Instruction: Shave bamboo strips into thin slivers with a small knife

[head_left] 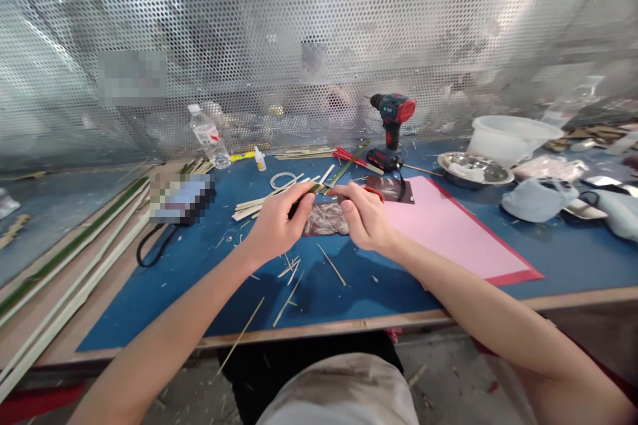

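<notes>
Above the middle of the bench, both my hands are close together. My left hand (283,215) is closed around a green bamboo strip (349,167), its thumb pressed near the strip's end; a dark part shows inside the grip. My right hand (366,215) is closed just to the right, its fingertips almost meeting the left ones. An orange-red curved edge shows behind its knuckles; I cannot tell what it holds. Below the hands lies a crumpled brown plastic packet (326,219). Pale split bamboo strips (249,207) lie to the left, with thin shavings (294,267) nearer me.
A cordless drill (393,122) stands behind. Pink paper (438,229) lies right, near a metal bowl (473,171) and a white tub (508,139). Left are a water bottle (208,136), a small glue bottle (260,159), a device (184,199) and long bamboo lengths (90,245). Perforated metal (224,46) borders the back.
</notes>
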`<state>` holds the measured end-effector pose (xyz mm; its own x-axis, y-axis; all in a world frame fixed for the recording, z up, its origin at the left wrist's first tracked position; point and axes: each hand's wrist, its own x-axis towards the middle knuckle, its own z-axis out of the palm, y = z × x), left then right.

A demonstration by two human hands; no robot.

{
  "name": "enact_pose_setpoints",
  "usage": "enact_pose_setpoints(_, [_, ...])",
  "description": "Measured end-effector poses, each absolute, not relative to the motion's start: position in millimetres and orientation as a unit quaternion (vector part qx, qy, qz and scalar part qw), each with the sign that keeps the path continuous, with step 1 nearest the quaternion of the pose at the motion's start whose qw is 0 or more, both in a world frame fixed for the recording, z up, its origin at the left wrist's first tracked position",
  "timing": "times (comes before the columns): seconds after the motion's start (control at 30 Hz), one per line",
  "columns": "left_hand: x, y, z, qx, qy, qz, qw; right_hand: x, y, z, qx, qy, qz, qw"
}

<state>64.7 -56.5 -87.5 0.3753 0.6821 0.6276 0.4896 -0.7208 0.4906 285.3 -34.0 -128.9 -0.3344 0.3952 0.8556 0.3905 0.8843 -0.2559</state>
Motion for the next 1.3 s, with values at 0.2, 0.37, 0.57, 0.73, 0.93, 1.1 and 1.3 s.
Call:
enact_pose_setpoints(0.2, [61,-59,-87,0.826,0.366,0.397,0.163,284,-31,-135,-0.245,-0.822,-0.008,0.515])
enact_pose_setpoints(0.37, [58,-63,-86,0.847,0.351,0.353,0.186,285,-30,-132,-0.201,-0.839,-0.107,0.494])
enact_pose_setpoints(0.57, [53,-54,-92,0.855,0.349,0.344,0.17,283,-35,-129,-0.185,-0.852,-0.158,0.465])
enact_pose_setpoints(0.73, [53,-52,-95,0.864,0.344,0.323,0.174,283,-34,-130,-0.189,-0.853,-0.169,0.456])
enact_pose_setpoints(0.93, [54,-50,-97,0.872,0.33,0.32,0.17,284,-33,-132,-0.193,-0.855,-0.168,0.451])
enact_pose_setpoints(1.1, [53,-48,-101,0.866,0.331,0.325,0.186,284,-33,-131,-0.187,-0.856,-0.167,0.452])
enact_pose_setpoints(1.3, [53,-47,-103,0.865,0.33,0.324,0.195,284,-33,-131,-0.181,-0.859,-0.167,0.448])
